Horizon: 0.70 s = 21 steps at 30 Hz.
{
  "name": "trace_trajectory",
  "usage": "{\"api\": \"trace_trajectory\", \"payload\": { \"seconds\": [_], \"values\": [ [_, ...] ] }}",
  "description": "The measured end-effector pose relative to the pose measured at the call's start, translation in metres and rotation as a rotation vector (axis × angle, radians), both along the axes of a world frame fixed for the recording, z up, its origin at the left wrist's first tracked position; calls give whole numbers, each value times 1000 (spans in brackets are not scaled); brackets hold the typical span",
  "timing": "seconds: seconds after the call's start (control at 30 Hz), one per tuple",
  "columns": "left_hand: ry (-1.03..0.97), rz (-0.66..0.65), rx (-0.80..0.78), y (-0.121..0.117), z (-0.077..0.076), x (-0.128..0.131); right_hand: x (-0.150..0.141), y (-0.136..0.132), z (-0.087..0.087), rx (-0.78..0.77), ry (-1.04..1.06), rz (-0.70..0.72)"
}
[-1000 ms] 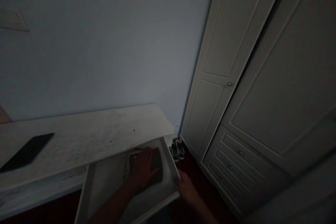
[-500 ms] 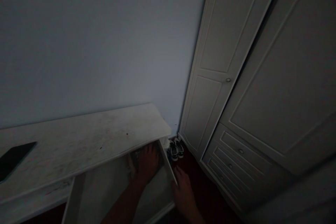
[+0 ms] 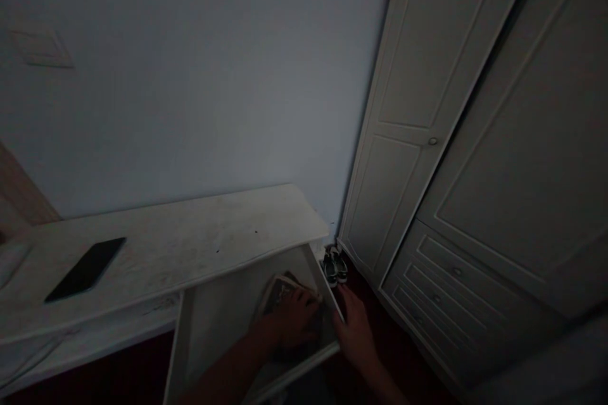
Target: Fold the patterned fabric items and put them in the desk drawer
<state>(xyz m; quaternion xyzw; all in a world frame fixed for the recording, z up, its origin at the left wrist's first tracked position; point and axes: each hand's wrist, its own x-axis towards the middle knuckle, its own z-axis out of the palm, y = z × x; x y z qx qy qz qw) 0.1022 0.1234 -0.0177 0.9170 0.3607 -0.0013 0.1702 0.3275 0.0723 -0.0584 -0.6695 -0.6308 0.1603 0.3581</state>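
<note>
A white drawer (image 3: 216,323) stands pulled out below the desk top. Inside it, toward the right, lies a dark book (image 3: 275,291) with pale edges and a light pattern on its cover. My left hand (image 3: 297,318) is over the book, its fingers curled across the cover; the hand hides much of it. Outside the drawer's right wall is my right hand (image 3: 352,326), gripping the wall's top edge, thumb on the inner side and fingers on the outer.
On the worn white desk (image 3: 190,234) lies a dark tablet or phone (image 3: 85,269). Dark shoes with white trim (image 3: 335,266) sit on the dark red floor between desk and wardrobe (image 3: 403,183). The wardrobe's drawers (image 3: 449,291) are closed. A switch plate (image 3: 40,45) is on the wall.
My left hand has come from the back of the drawer toward its front, and the book has moved forward with it. The right hand stays on the drawer wall. The view has turned left.
</note>
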Motion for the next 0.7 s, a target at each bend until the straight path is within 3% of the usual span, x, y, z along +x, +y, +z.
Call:
{"api": "trace_trajectory", "payload": {
  "seconds": [0.23, 0.37, 0.47, 0.53, 0.57, 0.7],
  "values": [
    [80, 58, -69, -22, 14, -35, 5, 9, 8, -34, -158, 52],
    [125, 178, -86, -40, 21, -65, 5, 5, 22, 207, -320, 99],
    [148, 295, -64, -53, 25, -88, -7, -8, 22, 400, -488, 444],
    [178, 395, -42, -61, 25, -100, -20, -15, 15, 434, -592, 707],
    [197, 448, -32, -64, 24, -105, -26, -16, 10, 435, -634, 773],
    [261, 615, -9, -74, 21, -116, -43, -9, -8, 454, -699, 736]
  ]
}}
